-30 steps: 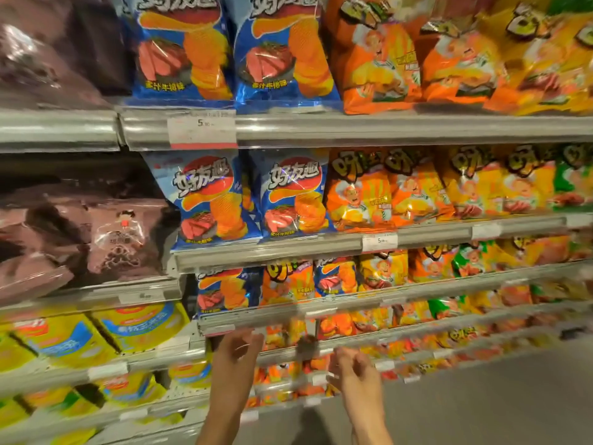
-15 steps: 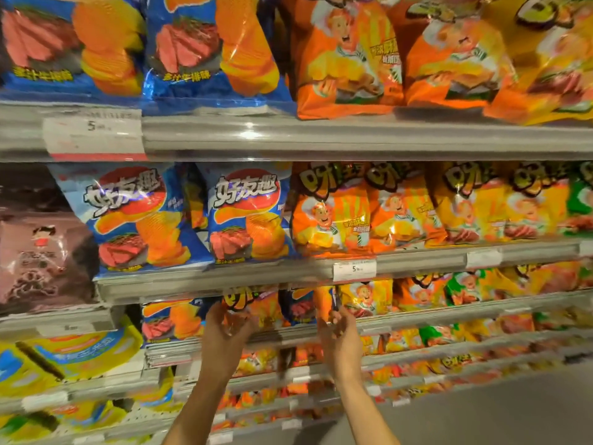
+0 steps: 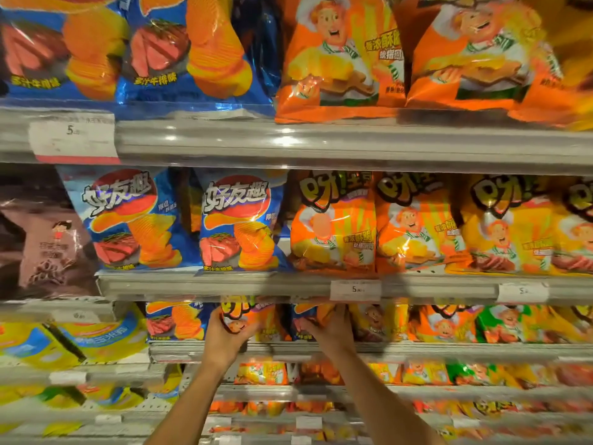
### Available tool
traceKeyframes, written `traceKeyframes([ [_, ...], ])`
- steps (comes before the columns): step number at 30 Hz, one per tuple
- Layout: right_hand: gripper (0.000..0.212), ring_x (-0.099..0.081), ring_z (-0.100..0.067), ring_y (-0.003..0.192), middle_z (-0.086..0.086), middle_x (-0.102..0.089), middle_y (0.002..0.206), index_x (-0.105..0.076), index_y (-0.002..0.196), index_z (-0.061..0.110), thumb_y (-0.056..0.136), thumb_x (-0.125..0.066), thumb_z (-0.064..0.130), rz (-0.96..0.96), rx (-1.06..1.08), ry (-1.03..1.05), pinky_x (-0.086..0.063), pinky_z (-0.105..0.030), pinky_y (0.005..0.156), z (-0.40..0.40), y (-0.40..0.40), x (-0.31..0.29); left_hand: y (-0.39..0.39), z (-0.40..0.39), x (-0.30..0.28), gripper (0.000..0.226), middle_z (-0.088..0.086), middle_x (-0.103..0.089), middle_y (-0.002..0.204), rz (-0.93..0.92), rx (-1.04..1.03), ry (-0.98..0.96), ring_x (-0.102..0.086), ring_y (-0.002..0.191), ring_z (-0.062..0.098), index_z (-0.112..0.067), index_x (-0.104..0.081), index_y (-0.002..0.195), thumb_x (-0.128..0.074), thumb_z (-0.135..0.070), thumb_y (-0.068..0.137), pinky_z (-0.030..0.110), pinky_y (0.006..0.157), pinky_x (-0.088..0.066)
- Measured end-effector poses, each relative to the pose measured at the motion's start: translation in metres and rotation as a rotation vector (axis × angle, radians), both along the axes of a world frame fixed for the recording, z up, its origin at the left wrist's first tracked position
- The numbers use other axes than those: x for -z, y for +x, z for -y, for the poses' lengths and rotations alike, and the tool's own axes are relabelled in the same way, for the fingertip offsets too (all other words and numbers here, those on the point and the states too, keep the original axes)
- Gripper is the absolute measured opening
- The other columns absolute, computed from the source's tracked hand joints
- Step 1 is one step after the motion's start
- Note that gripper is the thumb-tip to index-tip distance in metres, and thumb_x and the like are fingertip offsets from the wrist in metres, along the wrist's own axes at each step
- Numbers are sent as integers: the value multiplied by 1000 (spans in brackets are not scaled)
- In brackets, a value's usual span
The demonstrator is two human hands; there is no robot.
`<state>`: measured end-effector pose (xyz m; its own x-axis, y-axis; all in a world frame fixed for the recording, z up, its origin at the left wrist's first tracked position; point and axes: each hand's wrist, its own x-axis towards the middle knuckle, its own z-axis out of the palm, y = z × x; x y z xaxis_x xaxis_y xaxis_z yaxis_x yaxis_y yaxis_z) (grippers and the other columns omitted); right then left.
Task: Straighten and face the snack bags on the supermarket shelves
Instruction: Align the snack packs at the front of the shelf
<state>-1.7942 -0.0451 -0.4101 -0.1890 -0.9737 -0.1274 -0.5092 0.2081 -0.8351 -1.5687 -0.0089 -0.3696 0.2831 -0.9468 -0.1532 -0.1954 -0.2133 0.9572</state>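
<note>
Raised since 0.5 s ago: both hands now onto bags on third shelf down.
Left hand curled round orange snack bag, at 6 o'clock below shelf rail. Right hand gripping blue snack bag, at 3 o'clock of orange one, touching it.

Grey metal shelves rise in tiers, white price tags clipped to their front rails – blue chip bags stand at the left of each tier, orange snack bags just beside them, brown bags and yellow bags on the neighbouring bay
</note>
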Motion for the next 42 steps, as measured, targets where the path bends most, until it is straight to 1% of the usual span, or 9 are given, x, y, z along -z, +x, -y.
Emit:
traceKeyframes([
  [7, 108, -59, -28, 125, -5, -59, 135, -29, 150, 17, 68, -90, 50, 52, -9, 91, -51, -42, 104, 18, 3, 2, 6, 14, 1, 68, 6, -69, 97, 64, 42, 22, -65, 89, 19, -9, -53, 116, -93, -18, 63, 31, 80, -47],
  [12, 73, -75, -27, 95, -5, -73, 116, -48, 130, 14, 74, -89, 37, 98, 68, 110, -62, -46, 83, 21, 6, 10, 14, 28, 2, 77, 6, -71, 106, 84, 100, 31, -66, 101, 24, -12, -58, 120, -96, -28, 54, 42, 94, -51],
  [18, 67, -74, -28, 92, -6, -73, 109, -60, 114, 11, 67, -91, 48, 112, 164, 124, -62, -43, 79, 17, 9, -3, 21, 38, -3, 54, -1, -76, 91, 82, 132, -29, -71, 86, 18, -15, -70, 105, -96, -24, 57, 23, 68, -56],
  [23, 67, -74, -28, 97, -7, -75, 111, -68, 119, 12, 70, -88, 53, 149, 145, 102, -62, -45, 83, 20, 13, -12, 22, 44, -19, 34, -29, -70, 68, 51, 153, -37, -63, 69, -17, -29, -69, 84, -93, -21, 61, -1, 57, -43],
  [27, 68, -71, -20, 96, 0, -74, 104, -67, 111, 15, 67, -83, 66, 20, 173, 86, -58, -28, 74, 17, 21, -20, 32, 43, -18, 40, -14, -75, 88, 40, 130, -32, -67, 88, 2, -24, -71, 93, -94, -25, 60, 24, 88, -51],
  [30, 58, -67, -13, 75, 8, -66, 80, -59, 84, 20, 65, -82, 70, 10, 186, 114, -53, -24, 58, 15, 24, -31, 34, 38, -25, 30, -15, -67, 59, 54, 106, -6, -66, 68, 25, -24, -67, 68, -94, -26, 57, 48, 90, -52],
  [32, 56, -65, -12, 66, 5, -63, 70, -56, 74, 19, 68, -82, 68, 4, 175, 138, -52, -26, 52, 13, 23, -37, 34, 33, -33, 39, -1, -56, 42, 101, 105, 20, -56, 83, 36, -24, -57, 51, -94, -23, 61, 56, 89, -48],
  [37, 53, -67, -15, 77, 7, -66, 85, -63, 100, 19, 68, -88, 54, -19, 141, 112, -51, -24, 55, -2, 18, -41, 39, 23, -40, 29, -3, -61, 58, 60, 176, -23, -63, 65, 15, -17, -67, 76, -93, -21, 63, 48, 86, -51],
  [42, 47, -77, -19, 76, -5, -78, 93, -70, 103, 10, 69, -94, 32, 190, 147, 95, -64, -37, 66, -26, 1, -26, 38, 17, -22, 64, -14, -67, 76, -2, 136, 23, -61, 92, 17, -14, -59, 94, -92, -42, 48, 25, 75, -47],
])
